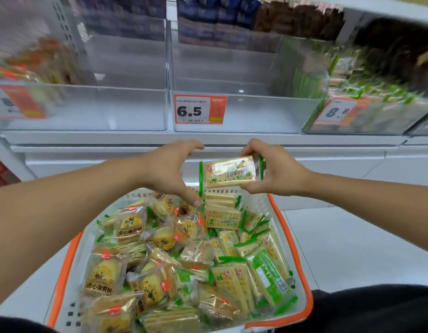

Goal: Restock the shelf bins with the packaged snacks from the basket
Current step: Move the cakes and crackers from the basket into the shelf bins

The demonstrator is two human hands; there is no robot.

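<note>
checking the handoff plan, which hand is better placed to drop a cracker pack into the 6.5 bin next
Right. The right hand already holds a green cracker pack above the basket, just below the clear bin with the 6.5 tag. The left hand holds nothing, its fingers spread open.

Bare forearms, no sleeves; dark trousers (376, 308) across the lap.

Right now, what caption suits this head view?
Right hand holds green-edged cracker packets above white orange-rimmed basket, below clear plastic shelf bin.
</note>
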